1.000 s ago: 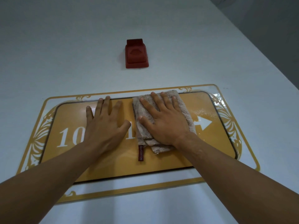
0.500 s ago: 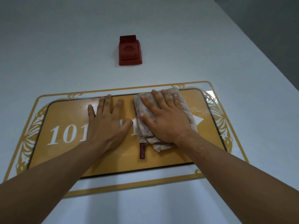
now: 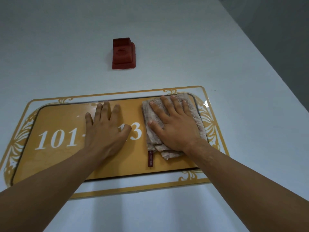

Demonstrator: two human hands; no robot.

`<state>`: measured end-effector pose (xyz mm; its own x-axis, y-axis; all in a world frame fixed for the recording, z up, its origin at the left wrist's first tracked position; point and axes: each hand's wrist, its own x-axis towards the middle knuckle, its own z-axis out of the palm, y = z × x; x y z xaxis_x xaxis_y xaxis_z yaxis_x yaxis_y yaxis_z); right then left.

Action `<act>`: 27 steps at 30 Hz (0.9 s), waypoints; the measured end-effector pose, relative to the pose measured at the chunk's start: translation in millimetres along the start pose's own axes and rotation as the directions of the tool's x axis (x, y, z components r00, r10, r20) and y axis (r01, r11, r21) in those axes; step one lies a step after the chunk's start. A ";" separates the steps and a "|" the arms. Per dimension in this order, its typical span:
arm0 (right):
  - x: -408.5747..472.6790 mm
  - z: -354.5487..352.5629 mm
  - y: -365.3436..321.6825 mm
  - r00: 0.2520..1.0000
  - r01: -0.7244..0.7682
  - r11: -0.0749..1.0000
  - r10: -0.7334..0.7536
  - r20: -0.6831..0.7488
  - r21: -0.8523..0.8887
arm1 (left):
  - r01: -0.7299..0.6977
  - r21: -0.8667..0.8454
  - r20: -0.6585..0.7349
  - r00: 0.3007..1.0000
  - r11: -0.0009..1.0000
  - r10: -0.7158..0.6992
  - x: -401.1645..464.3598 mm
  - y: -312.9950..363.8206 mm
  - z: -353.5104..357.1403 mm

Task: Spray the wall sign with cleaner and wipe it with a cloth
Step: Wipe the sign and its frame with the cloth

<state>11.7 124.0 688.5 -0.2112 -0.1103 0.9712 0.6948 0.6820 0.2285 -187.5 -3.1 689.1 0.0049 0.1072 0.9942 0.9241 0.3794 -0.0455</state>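
White wall (image 3: 66,47) carries a glossy sign (image 3: 63,158); right hand (image 3: 173,128) presses a soft folded cloth (image 3: 195,118), fingers flat, at its right end while left hand (image 3: 105,133) braces flat, holding nothing.

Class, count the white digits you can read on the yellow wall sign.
5. Three, "101", sit left of the left hand; a partly covered digit and a "3" show by its thumb. The hand and the cloth may hide more.
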 end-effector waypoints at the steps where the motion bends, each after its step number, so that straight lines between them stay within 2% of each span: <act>1: 0.2 0.5 0.1 1.000 0.000 1.000 0.000 -0.004 -0.002 | -0.002 0.002 0.001 1.000 1.000 0.002 -0.1 -0.2 -0.4; 16: -0.3 0.5 1.7 1.000 -0.024 0.999 0.024 0.001 -0.025 | -0.071 -0.016 -0.008 0.997 0.997 0.071 -3.9 -5.8 8.3; 23: 2.1 -2.7 10.7 0.999 0.032 0.999 -0.031 0.015 -0.026 | -0.055 0.026 -0.006 0.998 0.998 0.055 2.0 2.4 5.9; 27: 4.0 -6.5 21.9 0.998 0.057 0.998 -0.056 0.019 -0.025 | -0.099 0.044 -0.012 0.995 0.994 0.099 6.3 19.6 2.4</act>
<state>30.6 133.9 697.8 -0.2631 -0.1347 0.9553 0.6983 0.6566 0.2849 -170.3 7.2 694.2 0.1014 0.1331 0.9859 0.9015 0.4067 -0.1476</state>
